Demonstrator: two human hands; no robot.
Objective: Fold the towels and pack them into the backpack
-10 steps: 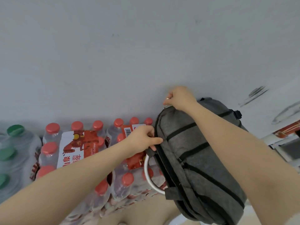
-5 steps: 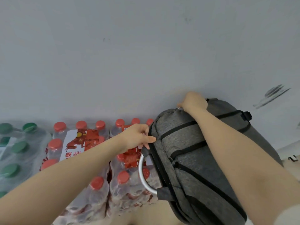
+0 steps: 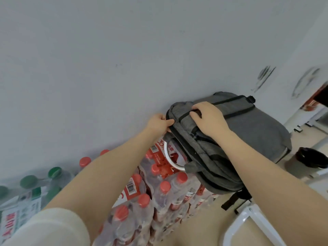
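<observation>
Backpack [image 3: 252, 128] of grey woven fabric, black-strapped, leans on the wall above shrink-wrapped red-capped bottles [image 3: 159, 189]; left hand [image 3: 158, 124] pinches its edge, right hand [image 3: 206, 119] clutches its top; label writing unreadable

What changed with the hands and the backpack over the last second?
The right hand left the backpack's top edge by the wall and now rests curled on its front panel. The left hand still pinches the bag's near edge. The bag stays on the bottled-water packs, closed, with no towels in view.

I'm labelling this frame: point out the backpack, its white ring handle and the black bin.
backpack [image 3: 257, 128], head view, grey front panel.
white ring handle [image 3: 171, 161], head view, curved lower left part.
black bin [image 3: 312, 158], head view, dark liner.
</observation>
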